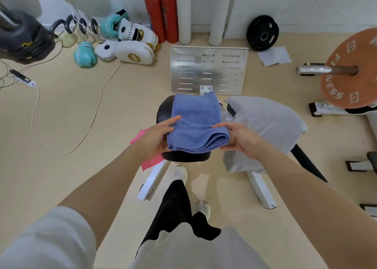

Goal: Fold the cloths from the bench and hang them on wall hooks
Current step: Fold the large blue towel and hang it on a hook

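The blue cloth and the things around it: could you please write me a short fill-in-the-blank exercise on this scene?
1. The left hand and the right hand both grip a folded ____ cloth.
2. Under the left hand, a ____ cloth shows at the edge of the black bench pad.
3. A grey cloth lies to the ____ of the blue one.
4. Two red ____ stand against the wall.

Missing words: blue; pink; right; fire extinguishers
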Demonstrator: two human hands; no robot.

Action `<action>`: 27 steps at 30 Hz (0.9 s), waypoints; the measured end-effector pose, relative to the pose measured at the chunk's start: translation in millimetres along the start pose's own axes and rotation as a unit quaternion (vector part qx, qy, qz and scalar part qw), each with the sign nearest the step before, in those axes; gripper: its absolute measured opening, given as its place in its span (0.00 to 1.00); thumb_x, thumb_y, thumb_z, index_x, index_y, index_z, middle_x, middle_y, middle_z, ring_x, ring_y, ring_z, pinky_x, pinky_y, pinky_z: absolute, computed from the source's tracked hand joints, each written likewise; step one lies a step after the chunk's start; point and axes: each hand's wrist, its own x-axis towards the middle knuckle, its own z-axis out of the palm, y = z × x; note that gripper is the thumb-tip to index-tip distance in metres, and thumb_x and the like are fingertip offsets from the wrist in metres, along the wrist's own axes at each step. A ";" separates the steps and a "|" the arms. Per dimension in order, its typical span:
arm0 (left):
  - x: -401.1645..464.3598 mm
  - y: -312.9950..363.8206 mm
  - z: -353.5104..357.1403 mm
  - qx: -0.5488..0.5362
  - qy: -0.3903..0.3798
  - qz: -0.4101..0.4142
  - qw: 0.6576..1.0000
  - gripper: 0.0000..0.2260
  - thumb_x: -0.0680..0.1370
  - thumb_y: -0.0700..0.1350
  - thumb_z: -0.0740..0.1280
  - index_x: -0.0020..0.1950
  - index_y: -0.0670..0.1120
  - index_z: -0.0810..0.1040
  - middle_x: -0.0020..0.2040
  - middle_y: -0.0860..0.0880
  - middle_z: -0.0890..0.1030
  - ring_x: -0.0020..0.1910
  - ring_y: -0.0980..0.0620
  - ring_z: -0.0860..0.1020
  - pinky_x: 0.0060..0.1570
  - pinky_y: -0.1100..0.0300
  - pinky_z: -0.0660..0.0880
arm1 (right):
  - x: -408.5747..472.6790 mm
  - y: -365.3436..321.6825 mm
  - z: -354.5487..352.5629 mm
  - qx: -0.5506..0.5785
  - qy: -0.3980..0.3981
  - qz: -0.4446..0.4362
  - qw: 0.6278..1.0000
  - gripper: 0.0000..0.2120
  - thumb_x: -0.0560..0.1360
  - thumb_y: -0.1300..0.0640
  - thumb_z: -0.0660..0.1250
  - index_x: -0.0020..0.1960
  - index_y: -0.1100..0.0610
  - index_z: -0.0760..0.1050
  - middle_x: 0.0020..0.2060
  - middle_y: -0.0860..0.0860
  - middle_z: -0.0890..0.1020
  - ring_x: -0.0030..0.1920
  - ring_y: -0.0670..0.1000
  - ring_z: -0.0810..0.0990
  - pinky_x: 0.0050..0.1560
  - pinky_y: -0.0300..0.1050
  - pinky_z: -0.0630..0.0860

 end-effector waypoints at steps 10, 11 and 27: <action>30.0 73.8 -14.3 0.111 -0.165 -0.042 0.979 0.13 0.65 0.33 0.65 0.47 0.43 0.81 0.40 0.47 0.84 0.38 0.52 0.82 0.43 0.61 0.81 | 40.1 -38.4 -7.8 -0.161 0.105 -0.179 0.965 0.10 0.75 0.63 0.66 0.55 0.58 0.79 0.58 0.50 0.73 0.59 0.49 0.72 0.63 0.44 0.68; 34.7 81.4 -16.3 0.159 -0.183 -0.043 0.969 0.06 0.68 0.37 0.71 0.43 0.44 0.81 0.37 0.48 0.83 0.35 0.53 0.81 0.41 0.61 0.80 | 42.9 -44.9 -7.6 -0.103 0.086 -0.164 0.977 0.09 0.76 0.61 0.64 0.55 0.56 0.77 0.56 0.51 0.76 0.56 0.49 0.75 0.61 0.44 0.70; 128.3 113.3 -1.1 0.337 -0.094 -0.057 0.935 0.16 0.76 0.44 0.66 0.64 0.45 0.71 0.58 0.42 0.79 0.58 0.43 0.78 0.58 0.48 0.76 | 145.5 -65.0 -22.2 -0.115 0.146 0.060 0.981 0.09 0.76 0.59 0.63 0.56 0.59 0.74 0.50 0.56 0.78 0.50 0.55 0.77 0.43 0.44 0.72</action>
